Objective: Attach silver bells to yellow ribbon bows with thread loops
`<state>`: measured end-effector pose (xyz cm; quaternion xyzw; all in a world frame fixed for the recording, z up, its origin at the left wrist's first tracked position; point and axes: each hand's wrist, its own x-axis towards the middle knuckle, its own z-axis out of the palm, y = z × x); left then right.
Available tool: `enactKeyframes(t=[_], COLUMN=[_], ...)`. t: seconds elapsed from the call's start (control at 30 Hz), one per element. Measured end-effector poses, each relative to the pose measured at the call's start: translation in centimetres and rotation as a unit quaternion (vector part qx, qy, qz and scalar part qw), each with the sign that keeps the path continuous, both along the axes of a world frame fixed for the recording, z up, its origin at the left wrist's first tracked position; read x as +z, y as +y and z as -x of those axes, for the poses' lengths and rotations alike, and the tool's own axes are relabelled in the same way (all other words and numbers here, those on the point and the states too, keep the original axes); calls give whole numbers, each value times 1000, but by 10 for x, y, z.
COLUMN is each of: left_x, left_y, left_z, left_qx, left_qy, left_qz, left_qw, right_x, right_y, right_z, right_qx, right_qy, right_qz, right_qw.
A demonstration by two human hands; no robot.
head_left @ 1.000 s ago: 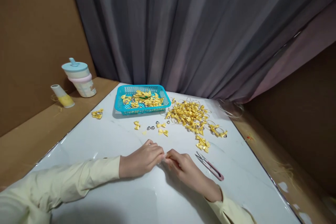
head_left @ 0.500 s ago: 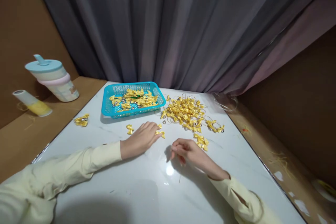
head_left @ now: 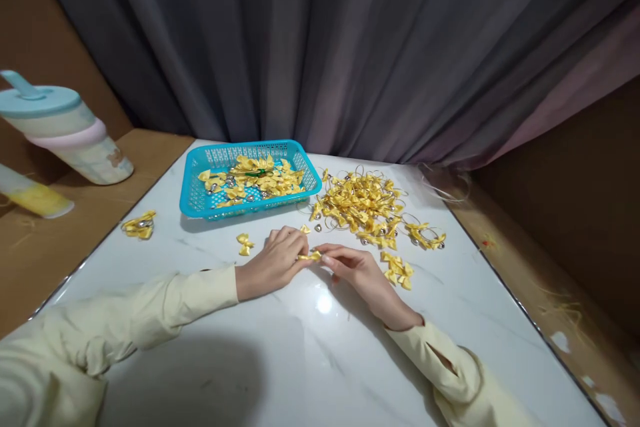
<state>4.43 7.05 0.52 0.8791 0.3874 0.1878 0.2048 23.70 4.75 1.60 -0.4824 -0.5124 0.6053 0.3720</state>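
Note:
My left hand (head_left: 278,259) and my right hand (head_left: 356,273) meet low over the white tabletop. Between their fingertips is a small yellow ribbon bow (head_left: 313,256), pinched from both sides. Just behind my left fingers lies another yellow piece (head_left: 305,229), partly covered by the hand. A single bow (head_left: 245,244) rests to the left of that hand. Right of my right hand sits a small group of bows (head_left: 398,269). Beyond is a heap of yellow bows (head_left: 361,203) with thin loops and small silvery pieces among them.
A blue plastic basket (head_left: 250,212) holding more yellow bows stands behind my left hand. A yellow bundle (head_left: 139,225) lies near the left table edge. Farther left are a lidded cup (head_left: 95,153) and a translucent tube (head_left: 40,199). A grey curtain (head_left: 280,47) hangs behind.
My right hand has moved left and forward to my left hand, and its fingers now grip the bow too. The view has shifted slightly.

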Motion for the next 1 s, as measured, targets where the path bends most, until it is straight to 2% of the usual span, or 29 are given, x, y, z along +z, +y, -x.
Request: enactKeyframes(t=[0.1, 0.17, 0.23, 0.37, 0.47, 0.53, 0.7, 0.8, 0.87, 0.9, 1.0], left_x=[2, 6, 11, 16, 14, 12, 7, 4, 4, 3, 3], left_y=[-1, -2, -4, -11, -15, -16, -18, -20, -20, -20, -19], left_z=[0, 0, -2, -6, -9, -9, -10, -9, -8, -6, -2], left_qx=[0, 2, 22, 58, 64, 70, 83, 70, 67, 64, 38], left_qy=[-26, -64, -125, -221, -236, -238, -222, -204, -201, -201, -186], left_qz=[-3, 27, 114, 341, 400, 395, 331, 308, 260, 218, 58], left_qw=[1000, 998, 985, 912, 883, 884, 913, 927, 942, 953, 980], right_x=[-6, -9, -9, -7, -7, -8, -8, -10, -13, -15, -22], right_y=[-1, -2, -3, -5, -7, -7, -6, -8, -11, -13, -17], right_z=[3, 4, 4, 3, 2, 2, 1, 1, 1, 0, -3], right_qx=[-12, -27, -33, -42, -34, -26, -29, -38, -61, -72, -61], right_qy=[-16, -26, -32, -9, 12, 17, 20, -13, -79, -117, -207], right_qz=[-30, -39, -38, -22, -20, -18, -20, -60, -158, -233, -450], right_qw=[999, 999, 998, 999, 999, 999, 999, 997, 982, 963, 867])
